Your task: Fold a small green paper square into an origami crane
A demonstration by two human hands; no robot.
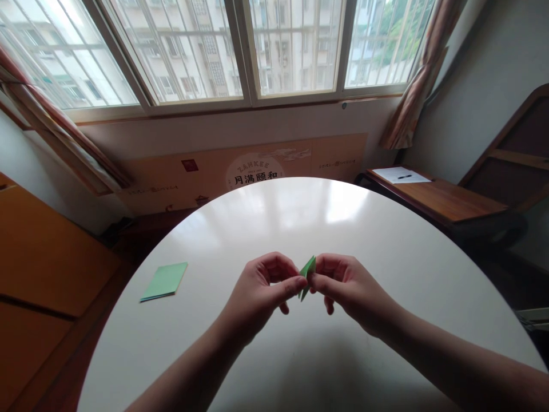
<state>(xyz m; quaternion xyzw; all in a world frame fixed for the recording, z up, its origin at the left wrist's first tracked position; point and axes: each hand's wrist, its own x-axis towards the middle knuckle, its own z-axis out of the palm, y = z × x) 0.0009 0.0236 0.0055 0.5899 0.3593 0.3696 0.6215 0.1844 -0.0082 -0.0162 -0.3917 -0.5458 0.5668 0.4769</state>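
Above the white round table [206,360], a small piece of folded green paper [307,269] is held between both hands. My left hand [268,286] is closed, pinching its left side between thumb and fingers. On the other side, my right hand [343,280] is closed too, with thumb and fingertips on the right edge of the paper. The folds stand partly apart, with pointed tips at top and bottom; the fingers cover the rest. A stack of square paper [165,280], light green on top, lies at the table's left.
At the back right a wooden side table [463,197] carries a white sheet [401,175] with a dark pen on it. A wooden chair [510,154] stands at the right. Behind the table are a printed orange panel [300,163], windows and curtains [407,109]. An orange cabinet [38,257] is at the left.
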